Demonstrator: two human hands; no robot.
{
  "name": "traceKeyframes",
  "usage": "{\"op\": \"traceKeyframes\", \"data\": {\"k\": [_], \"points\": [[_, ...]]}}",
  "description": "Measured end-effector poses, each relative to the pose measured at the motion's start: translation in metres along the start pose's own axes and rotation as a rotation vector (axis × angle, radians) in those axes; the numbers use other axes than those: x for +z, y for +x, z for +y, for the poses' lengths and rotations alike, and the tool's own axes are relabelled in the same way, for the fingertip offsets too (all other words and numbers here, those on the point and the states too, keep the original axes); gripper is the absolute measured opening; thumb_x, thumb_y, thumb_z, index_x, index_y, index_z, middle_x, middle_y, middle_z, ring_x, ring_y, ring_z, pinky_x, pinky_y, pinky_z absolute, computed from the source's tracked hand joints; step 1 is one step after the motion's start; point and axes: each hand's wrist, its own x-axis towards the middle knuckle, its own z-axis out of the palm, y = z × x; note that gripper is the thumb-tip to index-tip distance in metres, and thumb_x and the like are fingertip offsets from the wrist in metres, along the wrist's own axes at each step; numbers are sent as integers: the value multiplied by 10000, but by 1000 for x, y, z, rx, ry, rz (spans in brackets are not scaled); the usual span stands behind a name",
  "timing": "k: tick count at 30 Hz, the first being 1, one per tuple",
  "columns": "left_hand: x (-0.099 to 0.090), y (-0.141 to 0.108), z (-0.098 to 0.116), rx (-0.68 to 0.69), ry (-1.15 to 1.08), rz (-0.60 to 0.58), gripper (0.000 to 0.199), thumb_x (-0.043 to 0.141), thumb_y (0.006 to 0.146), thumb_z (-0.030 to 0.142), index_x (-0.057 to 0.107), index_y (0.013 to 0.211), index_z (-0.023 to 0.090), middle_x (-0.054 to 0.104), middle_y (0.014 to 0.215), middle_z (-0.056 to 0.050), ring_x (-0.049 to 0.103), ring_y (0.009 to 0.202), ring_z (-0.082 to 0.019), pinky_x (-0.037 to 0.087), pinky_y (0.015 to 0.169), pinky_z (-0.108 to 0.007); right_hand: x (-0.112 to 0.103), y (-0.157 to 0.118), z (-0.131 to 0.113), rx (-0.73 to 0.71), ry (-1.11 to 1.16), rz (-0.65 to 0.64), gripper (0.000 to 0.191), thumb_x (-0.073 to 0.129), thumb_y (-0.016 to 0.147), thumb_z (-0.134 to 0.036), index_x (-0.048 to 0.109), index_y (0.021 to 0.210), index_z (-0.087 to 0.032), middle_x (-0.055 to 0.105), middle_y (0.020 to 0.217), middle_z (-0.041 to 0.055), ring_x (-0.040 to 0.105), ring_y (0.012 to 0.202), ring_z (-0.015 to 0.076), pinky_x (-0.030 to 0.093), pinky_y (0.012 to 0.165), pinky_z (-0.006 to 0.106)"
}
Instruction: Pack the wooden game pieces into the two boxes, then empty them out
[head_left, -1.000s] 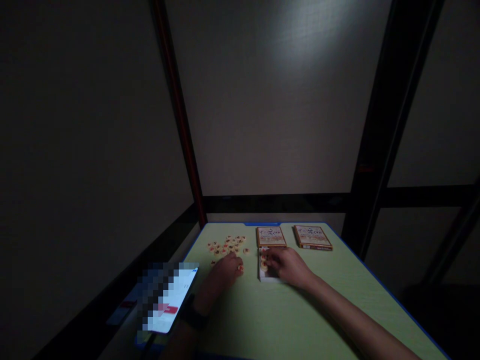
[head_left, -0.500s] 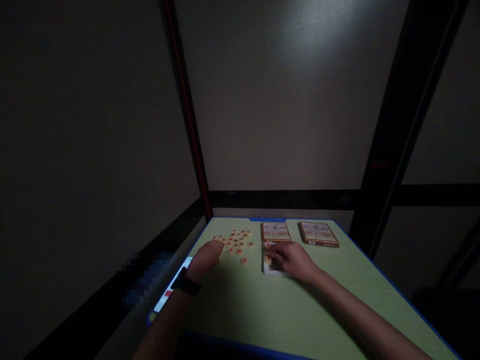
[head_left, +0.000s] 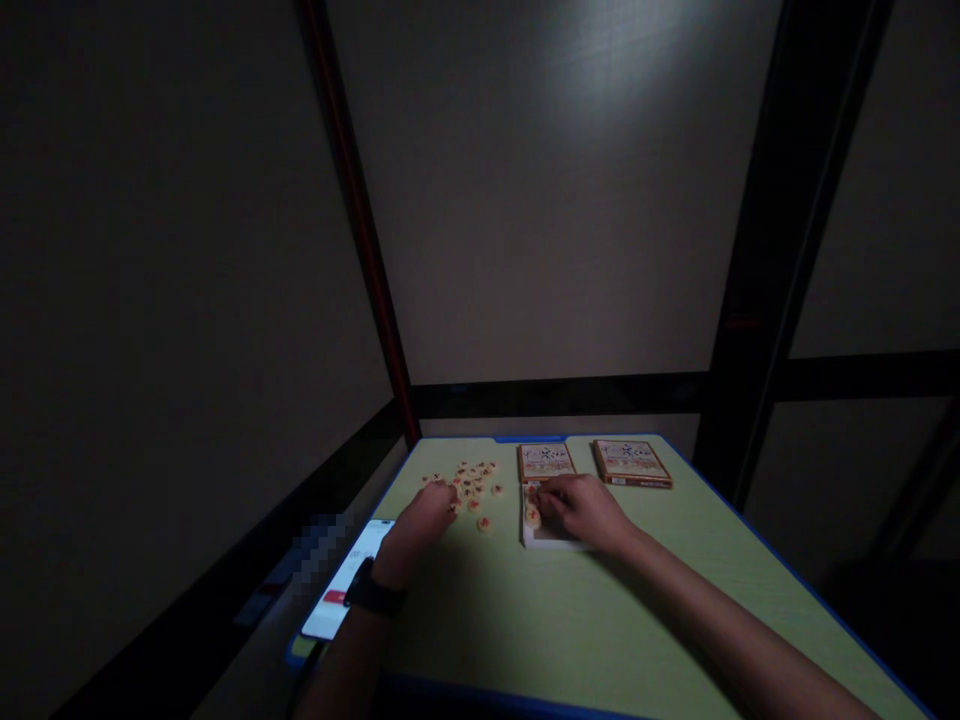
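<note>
Left hand (head_left: 420, 518) farther right, over green table (head_left: 517, 620), dim wall (head_left: 555, 240)

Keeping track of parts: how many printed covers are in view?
2: left cover, beyond the white tray; right cover, toward the far right corner of the table. No others show.

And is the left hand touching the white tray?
Apart: the head view shows bare green tabletop and a few loose pieces between the left hand and the white tray.

Both hands (head_left: 426, 512) (head_left: 589, 508) palm-down; curled inward
</note>
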Motion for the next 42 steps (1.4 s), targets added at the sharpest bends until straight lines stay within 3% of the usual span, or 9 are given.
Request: {"op": "traceKeyframes", "data": {"k": [9, 15, 21, 29, 35, 42], "points": [[25, 7, 4, 147, -117, 72, 277, 476, 839, 115, 638, 1058, 170, 655, 1102, -92, 566, 1082, -228, 405, 952, -342, 2, 2, 5, 3, 1, 13, 220, 523, 852, -172, 742, 849, -192, 756, 870, 61, 674, 808, 184, 425, 708, 241], [28, 2, -9, 99, -134, 20, 235, 520, 823, 179, 659, 1013, 172, 663, 1075, -93, 582, 1030, -229, 425, 911, -348, 1, 2, 8, 10, -18, 29, 231, 530, 868, -198, 756, 917, -196, 765, 932, 71, 686, 861, 198, 442, 737, 253], [18, -6, -5, 74, -129, 14, 205, 561, 832, 223, 660, 1002, 167, 660, 1077, -94, 584, 1022, -228, 436, 904, -332, -5, 4, 12, 22, 8, 67, 239, 522, 865, -187, 759, 893, -198, 767, 902, 58, 682, 821, 193, 443, 716, 254], [3, 19, 19, 193, 23, -26, 318, 452, 849, 64, 677, 1029, 197, 656, 1119, -101, 592, 1080, -229, 433, 948, -334, -7, 7, 20, 66, 8, 100, 242, 523, 869, -199, 760, 917, -185, 768, 929, 77, 688, 841, 219, 458, 744, 282], [5, 31, 23, 135, 132, -99, 279, 442, 841, 46, 655, 971, 168, 676, 1092, -124, 611, 1051, -234, 456, 915, -326, -8, 7, 20, 82, -3, 82, 233, 531, 875, -201, 757, 929, -180, 768, 947, 77, 687, 852, 220, 457, 759, 285], [-7, 21, 28, 101, 36, -71, 165, 482, 880, 134, 634, 938, 155, 687, 1028, -147, 626, 1003, -256, 460, 866, -342, -7, 6, 19, 97, -1, 67, 225, 540, 878, -204, 757, 935, -193, 770, 943, 73, 691, 835, 212, 467, 738, 284]]}}
